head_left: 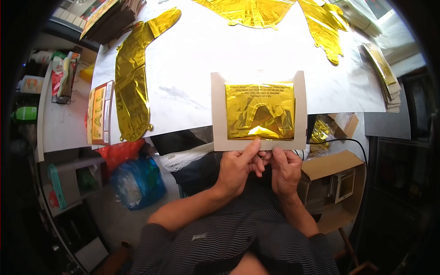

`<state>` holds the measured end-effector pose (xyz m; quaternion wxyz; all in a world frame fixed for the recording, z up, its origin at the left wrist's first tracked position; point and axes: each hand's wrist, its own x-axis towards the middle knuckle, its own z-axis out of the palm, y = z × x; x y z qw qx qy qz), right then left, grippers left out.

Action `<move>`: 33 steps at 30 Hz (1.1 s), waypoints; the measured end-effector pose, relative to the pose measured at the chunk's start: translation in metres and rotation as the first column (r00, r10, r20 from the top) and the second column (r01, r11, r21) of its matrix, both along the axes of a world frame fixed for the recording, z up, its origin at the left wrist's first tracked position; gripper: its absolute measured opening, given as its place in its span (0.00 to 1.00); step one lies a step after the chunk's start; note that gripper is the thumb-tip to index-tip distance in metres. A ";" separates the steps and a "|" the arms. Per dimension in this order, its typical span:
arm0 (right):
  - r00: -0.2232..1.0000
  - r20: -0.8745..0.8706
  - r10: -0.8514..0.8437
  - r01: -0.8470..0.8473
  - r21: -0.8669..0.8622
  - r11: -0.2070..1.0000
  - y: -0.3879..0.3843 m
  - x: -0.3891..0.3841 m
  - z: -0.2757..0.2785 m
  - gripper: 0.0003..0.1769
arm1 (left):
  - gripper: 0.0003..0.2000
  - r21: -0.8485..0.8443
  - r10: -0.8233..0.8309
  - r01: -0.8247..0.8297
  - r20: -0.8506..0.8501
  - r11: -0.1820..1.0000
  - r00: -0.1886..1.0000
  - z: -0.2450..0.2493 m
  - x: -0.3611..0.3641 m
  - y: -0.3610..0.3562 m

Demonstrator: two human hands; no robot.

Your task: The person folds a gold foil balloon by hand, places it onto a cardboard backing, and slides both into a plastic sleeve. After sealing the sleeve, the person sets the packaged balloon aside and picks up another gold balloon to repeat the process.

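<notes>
A grey-brown cardboard sleeve (220,114) stands in front of me at the table's near edge, with a gold foil packet (260,110) behind its window. Printed text runs across the packet's top. My left hand (239,167) pinches the sleeve's lower edge, thumb on the near face. Just right of it, my right hand (286,170) grips the same edge with its thumb and bent fingers. The fingertips of both hands come close together below the card.
Gold foil balloons (131,82) lie on the white table (174,91). Card stacks stand at the back left (110,23) and right edge (385,78). An open cardboard box (332,165) is below right, a blue bag (137,183) below left.
</notes>
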<state>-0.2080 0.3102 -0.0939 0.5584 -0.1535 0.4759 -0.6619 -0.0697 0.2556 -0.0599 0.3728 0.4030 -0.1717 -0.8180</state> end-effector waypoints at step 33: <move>0.992 -0.089 0.092 -0.092 0.007 0.996 -0.011 0.010 0.002 0.12 | 0.17 -0.084 -0.075 0.088 0.147 0.993 0.986 0.011 0.049 -0.007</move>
